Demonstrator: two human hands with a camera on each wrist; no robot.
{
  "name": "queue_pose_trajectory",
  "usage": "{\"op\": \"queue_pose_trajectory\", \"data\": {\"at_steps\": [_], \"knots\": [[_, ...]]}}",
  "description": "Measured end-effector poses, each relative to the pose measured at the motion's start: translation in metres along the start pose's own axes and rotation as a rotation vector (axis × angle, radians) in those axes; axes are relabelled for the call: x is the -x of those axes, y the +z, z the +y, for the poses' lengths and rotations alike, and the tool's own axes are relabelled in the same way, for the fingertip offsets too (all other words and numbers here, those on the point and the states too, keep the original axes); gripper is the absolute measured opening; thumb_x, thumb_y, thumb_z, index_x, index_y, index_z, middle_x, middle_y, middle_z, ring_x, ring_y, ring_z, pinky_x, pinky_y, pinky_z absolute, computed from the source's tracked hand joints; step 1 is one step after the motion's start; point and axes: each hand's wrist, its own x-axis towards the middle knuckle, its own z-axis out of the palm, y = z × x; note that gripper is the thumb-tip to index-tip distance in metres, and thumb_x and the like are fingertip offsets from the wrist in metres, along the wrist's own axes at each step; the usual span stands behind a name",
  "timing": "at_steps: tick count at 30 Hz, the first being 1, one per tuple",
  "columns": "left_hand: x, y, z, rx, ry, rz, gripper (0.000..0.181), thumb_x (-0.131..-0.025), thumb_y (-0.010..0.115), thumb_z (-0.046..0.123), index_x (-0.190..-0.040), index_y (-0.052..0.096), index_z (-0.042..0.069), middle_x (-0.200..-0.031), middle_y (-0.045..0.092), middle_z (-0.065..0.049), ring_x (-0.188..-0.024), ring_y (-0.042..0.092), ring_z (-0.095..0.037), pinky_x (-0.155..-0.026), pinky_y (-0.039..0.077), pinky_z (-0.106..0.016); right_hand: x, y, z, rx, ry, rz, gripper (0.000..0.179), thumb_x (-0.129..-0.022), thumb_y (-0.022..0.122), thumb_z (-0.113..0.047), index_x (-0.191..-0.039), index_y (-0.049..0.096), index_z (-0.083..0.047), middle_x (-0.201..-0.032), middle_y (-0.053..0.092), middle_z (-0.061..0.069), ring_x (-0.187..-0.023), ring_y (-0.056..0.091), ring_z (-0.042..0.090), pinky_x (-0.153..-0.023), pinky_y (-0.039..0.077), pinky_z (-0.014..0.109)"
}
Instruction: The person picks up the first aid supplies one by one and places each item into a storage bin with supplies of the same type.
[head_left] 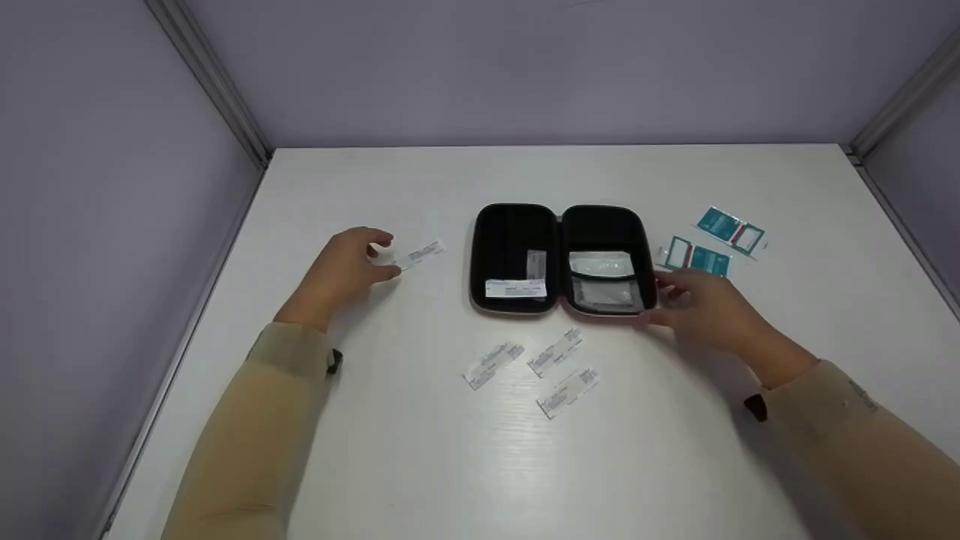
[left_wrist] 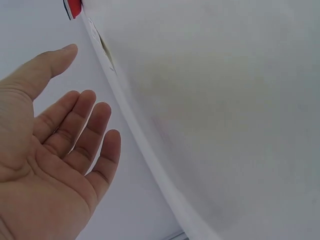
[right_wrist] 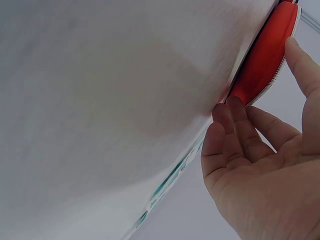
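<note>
A zippered first-aid case (head_left: 517, 225), red outside and black inside, lies open like a book on the white table. My right hand (head_left: 701, 307) grips its front right corner, thumb at the front and curled fingers along the side; in the right wrist view the red shell (right_wrist: 267, 52) sits between thumb and fingers. My left hand (head_left: 345, 266) hovers left of the case, fingers apart and bent, holding nothing. Close to its thumb lies a wrapped adhesive bandage (head_left: 421, 256). Inside the case, a white bandage packet (head_left: 516, 289) lies at left and clear packets (head_left: 604, 292) sit in the right pocket.
Several wrapped bandages (head_left: 568, 391) lie on the table in front of the case. Two teal-and-white packets (head_left: 731, 229) lie to its right, the nearer one partly behind my right hand. Pale panels (head_left: 525, 75) wall the table at the back and sides.
</note>
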Motion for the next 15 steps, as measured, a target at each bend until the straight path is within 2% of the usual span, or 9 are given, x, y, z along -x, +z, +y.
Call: {"op": "queue_pose_trajectory", "data": {"at_steps": [8,15], "knots": [[-0.0039,0.0025,0.0012,-0.009,-0.056,-0.022,0.061,-0.105,0.082,0.028,-0.16,0.063,0.01,-0.161,0.064,-0.018,-0.144,0.064,-0.037,-0.12,0.054,-0.057,-0.0001,0.0005,-0.001,-0.007,0.019,-0.011,0.099,-0.092,0.092,-0.058,-0.169,0.053,-0.01,-0.153,0.067,0.019,-0.141,0.059,0.041,-0.119,0.054,0.065],[-0.007,0.0061,0.0049,-0.047,-0.053,-0.015,0.058,-0.104,0.083,0.025,-0.156,0.065,0.008,-0.158,0.067,-0.016,-0.15,0.061,-0.038,-0.129,0.048,-0.058,-0.0003,0.0005,0.0003,0.002,0.008,-0.008,0.098,-0.092,0.092,-0.056,-0.169,0.053,-0.01,-0.152,0.068,0.02,-0.141,0.06,0.041,-0.118,0.054,0.064]]}}
